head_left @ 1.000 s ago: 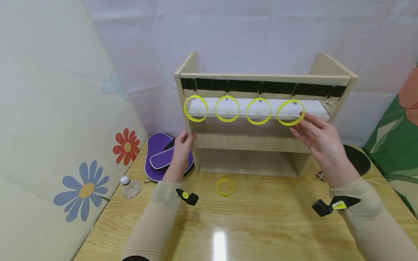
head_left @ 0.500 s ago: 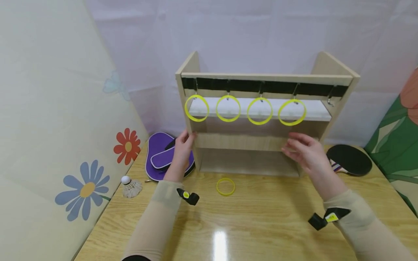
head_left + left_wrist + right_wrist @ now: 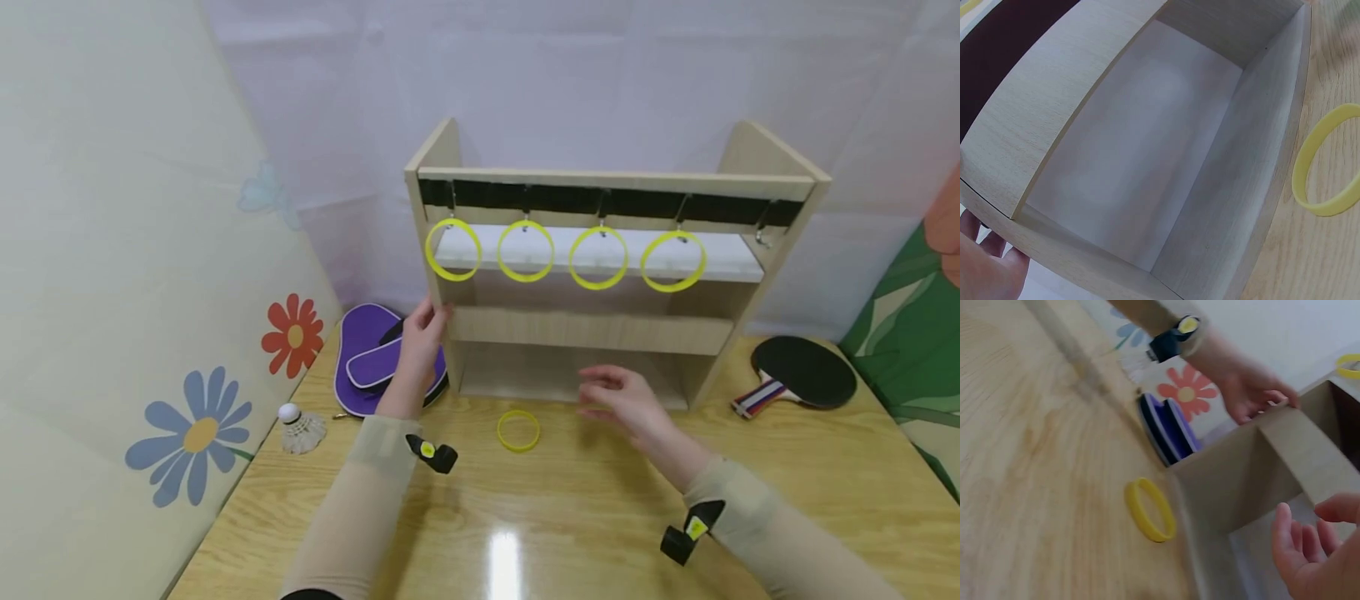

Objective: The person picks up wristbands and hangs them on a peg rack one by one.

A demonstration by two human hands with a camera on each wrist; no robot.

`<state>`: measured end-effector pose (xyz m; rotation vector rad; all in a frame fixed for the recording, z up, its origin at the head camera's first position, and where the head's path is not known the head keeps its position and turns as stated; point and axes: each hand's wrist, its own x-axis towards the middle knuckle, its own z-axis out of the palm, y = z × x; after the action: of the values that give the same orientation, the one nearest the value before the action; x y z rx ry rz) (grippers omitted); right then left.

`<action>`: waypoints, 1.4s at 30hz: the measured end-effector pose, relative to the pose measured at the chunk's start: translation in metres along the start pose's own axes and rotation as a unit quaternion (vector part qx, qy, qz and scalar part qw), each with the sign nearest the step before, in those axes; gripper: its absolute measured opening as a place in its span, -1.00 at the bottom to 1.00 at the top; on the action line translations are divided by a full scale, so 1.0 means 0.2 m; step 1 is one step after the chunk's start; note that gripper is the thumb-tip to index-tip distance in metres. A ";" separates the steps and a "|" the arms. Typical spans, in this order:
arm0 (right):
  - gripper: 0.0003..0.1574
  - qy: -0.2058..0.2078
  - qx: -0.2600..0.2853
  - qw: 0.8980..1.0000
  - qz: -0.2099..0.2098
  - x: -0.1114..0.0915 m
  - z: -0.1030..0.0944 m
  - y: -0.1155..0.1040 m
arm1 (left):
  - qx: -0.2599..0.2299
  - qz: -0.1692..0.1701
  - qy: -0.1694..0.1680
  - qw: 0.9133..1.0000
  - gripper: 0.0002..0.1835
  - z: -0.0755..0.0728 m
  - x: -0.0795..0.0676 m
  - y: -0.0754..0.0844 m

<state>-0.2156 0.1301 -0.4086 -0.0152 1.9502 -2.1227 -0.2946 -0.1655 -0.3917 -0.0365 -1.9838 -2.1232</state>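
A pale wooden shelf unit [image 3: 585, 329] carries a black strip of hooks along its upper front. Several yellow rings [image 3: 453, 277] hang there, one per hook; the rightmost hook [image 3: 762, 237] bears none. Another yellow ring [image 3: 517, 449] lies flat on the table before the unit. My left hand [image 3: 422, 342] grips the unit's left side panel, its fingers wrapped behind the edge in the left wrist view. My right hand [image 3: 626, 404], holding nothing, hovers to the right of the table ring, its fingers loosely bent and apart from thumb to fingertips in the right wrist view.
Left of the unit lies a purple paddle case [image 3: 367, 333], with a shuttlecock [image 3: 302, 429] nearer me. A black table tennis paddle [image 3: 806, 372] rests at the right. The wooden table [image 3: 585, 533] meets a flower-painted wall [image 3: 150, 250] on the left.
My right hand has let go of the rightmost hanging ring and come down and left toward the table ring. The paddle is now uncovered. My left hand has stayed on the side panel.
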 end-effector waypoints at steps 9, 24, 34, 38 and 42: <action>-0.48 -0.021 -0.034 0.999 0.032 0.10 0.13 0.19 | 0.000 -0.009 0.002 1.000 -0.53 0.01 0.00 0.00; -0.49 -0.024 -0.038 0.996 0.078 0.21 0.17 0.33 | -0.018 0.001 -0.003 1.000 -0.51 0.02 0.01 0.00; -0.52 -0.024 -0.057 0.995 0.083 0.22 0.23 0.38 | -0.013 0.000 -0.003 1.000 -0.51 0.01 0.00 -0.01; -0.54 -0.007 -0.080 0.994 0.074 0.23 0.25 0.39 | -0.013 -0.001 0.004 1.000 -0.51 0.01 0.00 0.00; -0.57 0.001 -0.102 0.993 0.059 0.24 0.26 0.40 | -0.011 -0.011 0.003 1.000 -0.49 0.01 0.00 0.00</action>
<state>-0.2374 0.0638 -0.4889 0.0610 2.1059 -1.8434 -0.2948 -0.1628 -0.3919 -0.0126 -1.9683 -2.1558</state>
